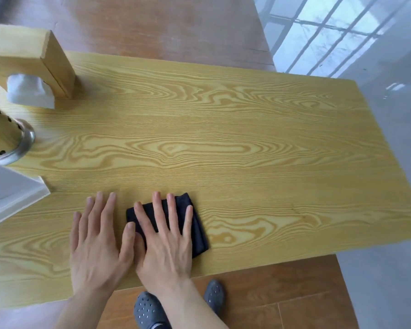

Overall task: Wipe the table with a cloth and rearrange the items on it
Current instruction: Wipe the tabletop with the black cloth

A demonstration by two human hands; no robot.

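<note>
**Inspector:** State the position of the cloth and the condition of the hand on it.

**Technician:** The dark cloth is folded into a small pad and lies flat on the wooden table, close to the near edge. The right hand lies on top of it, palm down, fingers spread and flat. It presses the cloth to the surface; it does not pinch it. The cloth shows past the fingertips and on the outer side of the hand.

**Inspector:** And the other hand?

**Technician:** The left hand lies flat on bare wood just beside the right hand, fingers likewise spread, thumb touching or nearly touching the right hand's thumb. It holds nothing.

**Inspector:** What stands outward from the pressing hand?

**Technician:** Well to the left and further from the person, three or four items are grouped at the table's end: a wooden box with white tissue drawn from its opening, a patterned cylinder on a metal base, and a white box cut off by the frame edge. The surface ahead and to the right of the hand carries nothing.

**Inspector:** Assess progress.

**Technician:** Wiping appears to be under way at the near edge. No wet trace or dirt is visible, so the share already wiped cannot be told. Judged from the layout, the strip under the grouped items is probably unwiped, and the rearranging likely remains to be done.
</note>
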